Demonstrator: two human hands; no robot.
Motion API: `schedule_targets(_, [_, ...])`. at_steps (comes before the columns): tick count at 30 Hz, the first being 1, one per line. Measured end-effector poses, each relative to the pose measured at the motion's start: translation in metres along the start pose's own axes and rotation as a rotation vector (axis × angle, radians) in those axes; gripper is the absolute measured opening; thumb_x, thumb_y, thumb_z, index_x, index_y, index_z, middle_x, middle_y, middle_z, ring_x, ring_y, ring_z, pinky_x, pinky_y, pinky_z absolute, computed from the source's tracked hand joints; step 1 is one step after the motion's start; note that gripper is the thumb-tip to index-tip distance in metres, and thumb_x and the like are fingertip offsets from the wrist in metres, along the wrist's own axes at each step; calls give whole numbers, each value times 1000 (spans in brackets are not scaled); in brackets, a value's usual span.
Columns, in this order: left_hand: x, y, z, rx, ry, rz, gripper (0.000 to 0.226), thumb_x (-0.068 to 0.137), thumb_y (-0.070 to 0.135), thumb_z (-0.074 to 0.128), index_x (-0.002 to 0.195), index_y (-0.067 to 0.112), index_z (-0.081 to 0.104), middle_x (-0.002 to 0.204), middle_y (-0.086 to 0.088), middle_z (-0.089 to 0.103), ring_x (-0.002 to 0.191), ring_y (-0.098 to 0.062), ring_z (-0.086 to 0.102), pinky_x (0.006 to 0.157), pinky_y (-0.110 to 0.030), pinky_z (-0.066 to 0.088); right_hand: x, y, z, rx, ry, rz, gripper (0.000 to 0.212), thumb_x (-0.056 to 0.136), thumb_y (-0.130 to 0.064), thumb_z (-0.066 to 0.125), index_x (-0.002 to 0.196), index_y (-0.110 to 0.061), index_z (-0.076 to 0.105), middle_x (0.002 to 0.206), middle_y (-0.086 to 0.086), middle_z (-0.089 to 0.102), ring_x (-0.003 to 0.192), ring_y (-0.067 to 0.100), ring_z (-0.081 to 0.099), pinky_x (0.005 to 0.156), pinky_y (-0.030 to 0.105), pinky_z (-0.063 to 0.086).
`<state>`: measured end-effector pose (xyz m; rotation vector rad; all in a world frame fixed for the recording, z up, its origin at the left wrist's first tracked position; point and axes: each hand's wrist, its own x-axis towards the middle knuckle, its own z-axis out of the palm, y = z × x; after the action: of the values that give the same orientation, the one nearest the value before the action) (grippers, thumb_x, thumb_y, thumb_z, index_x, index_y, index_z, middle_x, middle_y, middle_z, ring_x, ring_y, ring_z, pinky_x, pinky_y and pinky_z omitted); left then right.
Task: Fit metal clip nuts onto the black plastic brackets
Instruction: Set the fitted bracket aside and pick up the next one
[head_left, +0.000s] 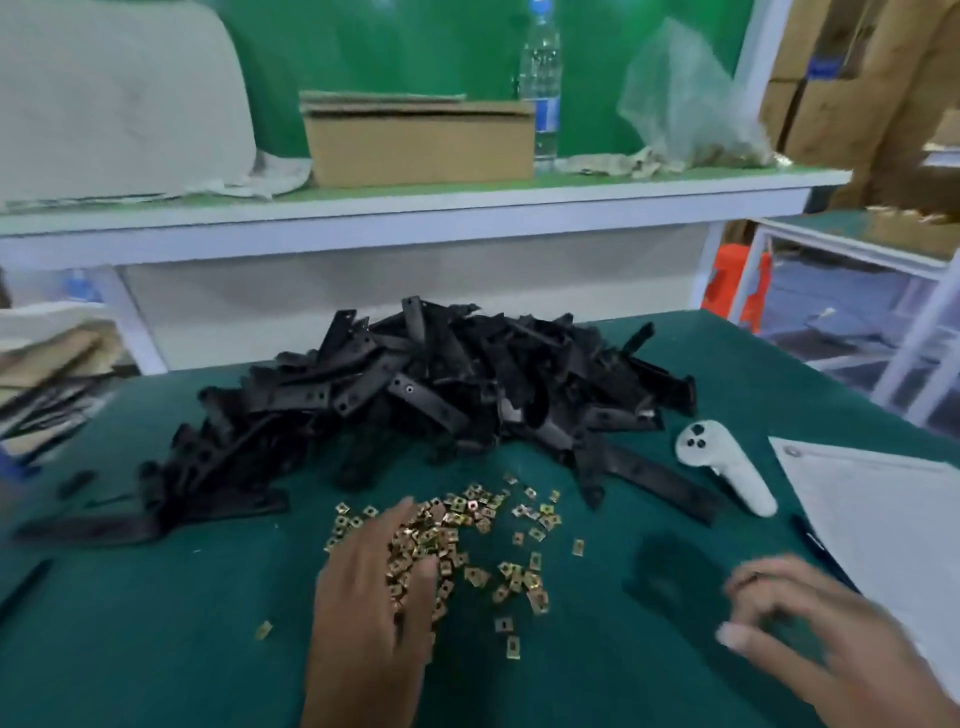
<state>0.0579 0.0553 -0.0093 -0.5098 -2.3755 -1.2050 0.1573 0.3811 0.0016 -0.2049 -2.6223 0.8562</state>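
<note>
A big heap of black plastic brackets (415, 395) lies across the middle of the green table (156, 623). In front of it spreads a scatter of small brass-coloured clip nuts (467, 525). My left hand (374, 587) rests flat on the left part of the nut pile, fingers straight and reaching into the nuts. My right hand (795, 623) hovers blurred over the bare cloth at the lower right, fingers loosely curled, holding nothing that I can make out. Its shadow falls on the cloth to its left.
A white handheld controller (727, 467) lies right of the brackets. White paper (883, 519) covers the table's right edge. Above the table a shelf (415, 213) carries a cardboard box (421, 140), a water bottle (543, 88) and a plastic bag (680, 98). Cardboard sheets (47, 364) lie at the left.
</note>
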Motion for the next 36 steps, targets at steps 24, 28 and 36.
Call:
schedule_targets(24, [-12,-25,18,-759,-32,-241,56,80,68,69,125,35,65,122,4,72,112,-9,68,88,-26,55,23,-155,108,212,72,-490,26,83,-25,78,104,-34,68,108,-20,62,97,-8,62,82,6,45])
schedule_targets(28, [2,-29,9,-991,168,-471,9,80,32,71,79,23,68,84,-8,72,76,-16,70,68,-28,58,11,-150,123,192,-91,-512,33,91,-40,66,123,-42,56,124,-29,56,109,-11,58,90,10,48])
schedule_targets(36, [17,-50,-16,-1270,222,-587,21,91,29,62,103,13,67,89,-5,53,72,-17,48,67,-28,48,53,-54,103,-170,-518,-282,50,87,-68,58,131,-52,42,115,-34,37,111,-8,43,92,20,44])
